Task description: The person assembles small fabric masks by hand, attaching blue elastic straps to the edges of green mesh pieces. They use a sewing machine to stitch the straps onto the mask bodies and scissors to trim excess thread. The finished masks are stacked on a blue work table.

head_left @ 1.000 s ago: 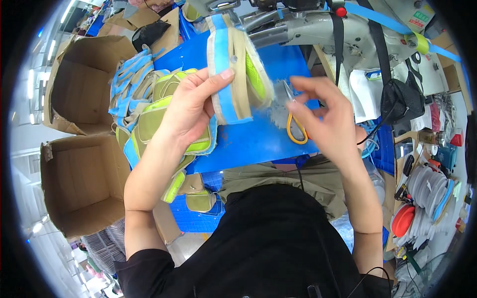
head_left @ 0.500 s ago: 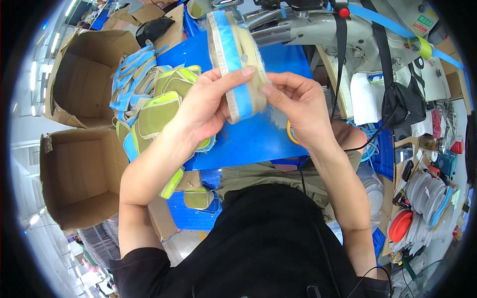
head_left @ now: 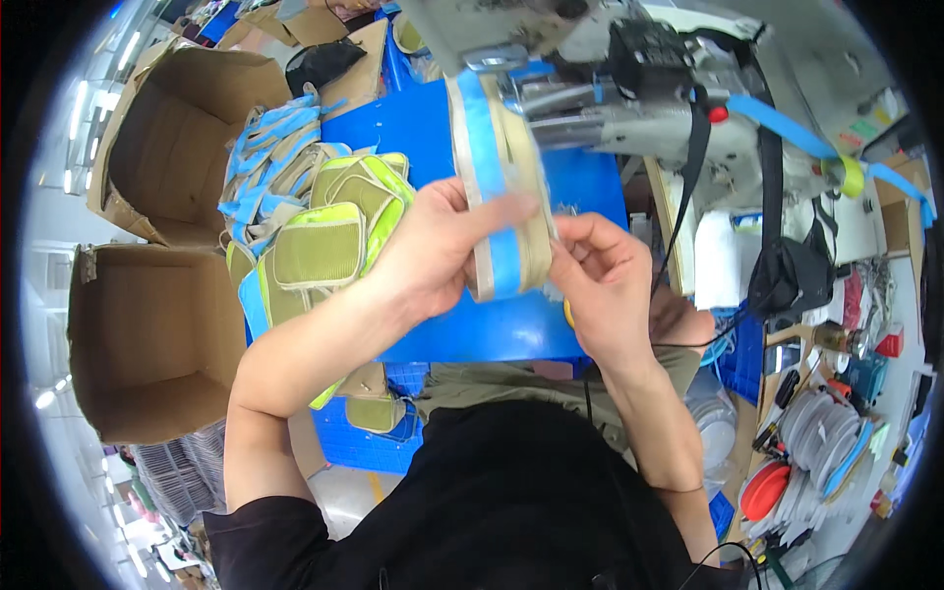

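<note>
A beige fabric strip with a bright blue stripe (head_left: 480, 133) stands up in front of me, curved into a thick band. My left hand (head_left: 438, 246) wraps round its left edge, its blurred thumb lying across the front. On the right edge, the thumb and bent fingers of my right hand (head_left: 608, 290) are pinched together at the fabric. What sits between those right fingertips is hard to make out. The top of the strip reaches up beside the metal arm of a sewing machine (head_left: 615, 128). Beneath both hands lies a blue tabletop (head_left: 482, 339).
Olive pouches with lime-green trim (head_left: 320, 246) and a heap of blue-striped straps (head_left: 261, 162) lie left of my arm. Two cardboard boxes, one upper (head_left: 167, 147) and one lower (head_left: 147, 344), stand farther left. Pale discs (head_left: 821, 438) and tools crowd the right side.
The strip and both hands sit lower and slightly farther right in the picture. The view itself has shifted too. My left thumb is now smeared by motion over the strip.
</note>
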{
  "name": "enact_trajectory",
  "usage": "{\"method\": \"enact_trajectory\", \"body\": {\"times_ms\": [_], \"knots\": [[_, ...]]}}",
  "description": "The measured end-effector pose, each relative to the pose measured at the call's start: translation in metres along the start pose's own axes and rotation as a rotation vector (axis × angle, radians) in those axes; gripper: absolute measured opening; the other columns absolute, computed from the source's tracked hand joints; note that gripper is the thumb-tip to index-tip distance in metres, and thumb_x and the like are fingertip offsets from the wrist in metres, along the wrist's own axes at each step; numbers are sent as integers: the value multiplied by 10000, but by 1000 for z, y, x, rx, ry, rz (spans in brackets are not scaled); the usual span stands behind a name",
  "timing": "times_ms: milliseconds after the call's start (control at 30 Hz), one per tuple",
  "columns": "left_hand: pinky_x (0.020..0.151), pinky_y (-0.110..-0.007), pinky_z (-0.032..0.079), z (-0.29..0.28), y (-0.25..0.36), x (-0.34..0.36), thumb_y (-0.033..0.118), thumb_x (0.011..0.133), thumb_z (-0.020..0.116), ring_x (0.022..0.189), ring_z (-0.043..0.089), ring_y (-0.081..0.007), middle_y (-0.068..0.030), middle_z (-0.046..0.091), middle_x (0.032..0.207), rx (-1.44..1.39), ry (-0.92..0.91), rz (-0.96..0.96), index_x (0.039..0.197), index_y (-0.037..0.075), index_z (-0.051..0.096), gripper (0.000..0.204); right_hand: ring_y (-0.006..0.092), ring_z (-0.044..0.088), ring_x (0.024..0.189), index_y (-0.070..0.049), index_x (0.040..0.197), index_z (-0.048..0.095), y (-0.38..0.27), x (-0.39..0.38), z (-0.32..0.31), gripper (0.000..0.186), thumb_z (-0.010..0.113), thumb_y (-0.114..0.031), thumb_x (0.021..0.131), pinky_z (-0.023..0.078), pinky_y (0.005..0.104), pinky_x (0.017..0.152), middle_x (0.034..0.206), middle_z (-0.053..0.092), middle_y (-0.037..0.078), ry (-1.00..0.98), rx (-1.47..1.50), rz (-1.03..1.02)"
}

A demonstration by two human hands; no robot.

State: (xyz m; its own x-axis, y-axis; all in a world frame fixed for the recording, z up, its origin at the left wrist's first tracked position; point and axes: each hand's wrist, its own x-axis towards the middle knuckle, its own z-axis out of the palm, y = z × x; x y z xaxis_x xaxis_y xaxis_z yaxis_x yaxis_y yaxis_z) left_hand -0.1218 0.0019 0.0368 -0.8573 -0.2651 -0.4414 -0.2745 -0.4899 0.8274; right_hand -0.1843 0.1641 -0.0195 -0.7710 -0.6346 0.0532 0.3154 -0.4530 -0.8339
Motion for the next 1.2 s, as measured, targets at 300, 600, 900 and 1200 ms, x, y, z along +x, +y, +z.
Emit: {"method": "enact_trajectory", "body": {"times_ms": [300, 600, 900, 1200], "knots": [[661, -299, 605, -9, 21, 28, 160, 910, 786, 777, 723, -133, -79, 738, 955, 22, 0, 35, 1086, 6, 683, 256, 78, 668, 872, 46, 1134, 683, 8, 34, 1, 194, 699, -53, 968, 525, 229, 802, 980, 733, 61, -42, 14, -10], [699, -311, 610, -9, 27, 31, 150, 915, 778, 796, 723, -138, -74, 737, 961, 46, 18, 22, 1087, 18, 683, 236, 75, 670, 833, 60, 1119, 684, 5, 37, 6, 168, 658, 23, 957, 527, 220, 740, 956, 731, 61, 8, -26, -14], [690, -292, 608, -6, 30, 33, 109, 925, 756, 817, 723, -135, -79, 738, 987, 48, 23, 149, 1124, -15, 681, 246, 63, 666, 803, 60, 1104, 698, -2, 61, 9, 170, 667, -10, 953, 527, 214, 716, 920, 738, 57, 29, -67, -5], [670, -274, 586, -11, 23, 35, 124, 906, 777, 791, 712, -121, -72, 738, 984, 62, 12, 134, 1107, -2, 689, 253, 67, 668, 800, 59, 1111, 701, 1, 59, 10, 182, 675, -14, 947, 527, 217, 712, 905, 736, 52, 49, -112, 3]]}}
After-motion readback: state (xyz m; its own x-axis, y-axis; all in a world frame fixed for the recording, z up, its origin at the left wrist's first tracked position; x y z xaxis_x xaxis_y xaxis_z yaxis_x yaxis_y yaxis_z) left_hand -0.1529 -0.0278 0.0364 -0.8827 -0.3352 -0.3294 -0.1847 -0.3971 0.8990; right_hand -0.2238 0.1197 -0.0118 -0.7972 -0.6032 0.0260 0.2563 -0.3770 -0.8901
